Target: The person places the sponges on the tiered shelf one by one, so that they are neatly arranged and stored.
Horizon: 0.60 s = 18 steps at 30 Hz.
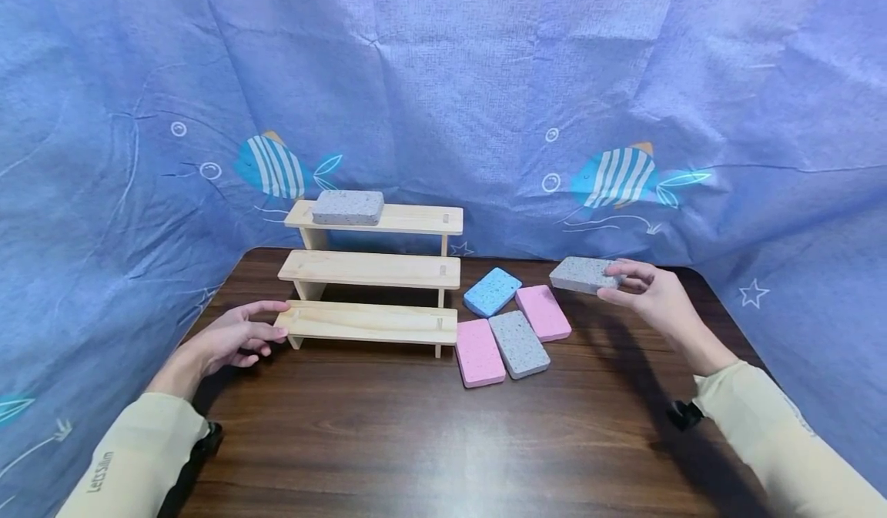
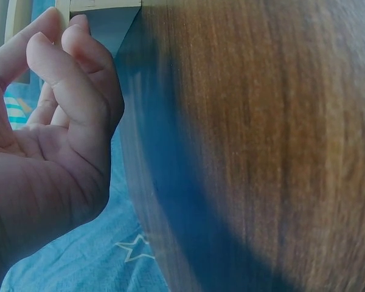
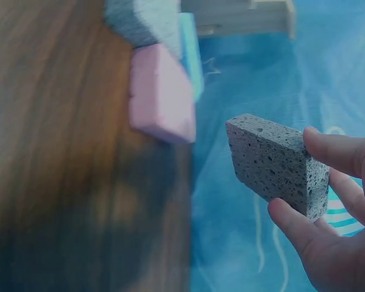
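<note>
A grey speckled sponge (image 3: 271,158) is pinched at one end between the thumb and fingers of my right hand (image 1: 651,299), raised above the table's back right. My left hand (image 1: 232,337) holds the left end of the lowest step of a three-step wooden display rack (image 1: 367,322), index finger on top and thumb at the edge. On the rack's top step lies another grey sponge (image 1: 348,207), toward its left end. Right of the rack, a blue sponge (image 1: 493,292), two pink sponges (image 1: 480,352) and a third grey sponge (image 1: 518,344) lie close together on the table.
The dark wooden table (image 1: 416,433) has rounded back corners. A blue curtain (image 1: 457,79) printed with fish hangs behind it and at both sides. The rack stands near the back left, by the curtain.
</note>
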Available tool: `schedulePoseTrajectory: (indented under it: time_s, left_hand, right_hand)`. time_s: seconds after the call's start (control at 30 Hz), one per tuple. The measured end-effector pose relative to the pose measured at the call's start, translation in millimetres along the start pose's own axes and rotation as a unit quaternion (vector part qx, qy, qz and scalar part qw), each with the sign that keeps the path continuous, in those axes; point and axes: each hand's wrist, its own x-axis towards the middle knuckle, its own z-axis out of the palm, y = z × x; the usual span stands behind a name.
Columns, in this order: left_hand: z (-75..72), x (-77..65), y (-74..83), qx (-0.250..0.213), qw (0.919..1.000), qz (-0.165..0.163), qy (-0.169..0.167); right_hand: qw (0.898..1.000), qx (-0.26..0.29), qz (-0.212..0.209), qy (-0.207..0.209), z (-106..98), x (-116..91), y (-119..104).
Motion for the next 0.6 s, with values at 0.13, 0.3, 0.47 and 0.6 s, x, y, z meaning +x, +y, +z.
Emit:
schedulePoseTrajectory:
  time_s: [0.13,0.3,0.47,0.6]
  left_hand:
    - [0.5,0.5,-0.7,-0.002,1.0,0.001,-0.001]
    - [0.3,0.5,-0.4,-0.001,1.0,0.0,-0.001]
    - [0.1,0.8,0.6,0.0,1.0,0.0,0.002]
    - [0.0,0.8,-0.1,-0.001,1.0,-0.003,0.002]
  right_hand:
    - [1.0,0.029,0.009,-0.009,-4.0,1.8,-8.5]
    - [0.998,0.049,0.012,-0.024,-3.8,4.1,-21.4]
    - [0.998,0.049,0.012,-0.025,-2.5,7.6,-36.2]
    - [0.998,0.061,0.012,-0.03,-0.6,11.3,-48.8]
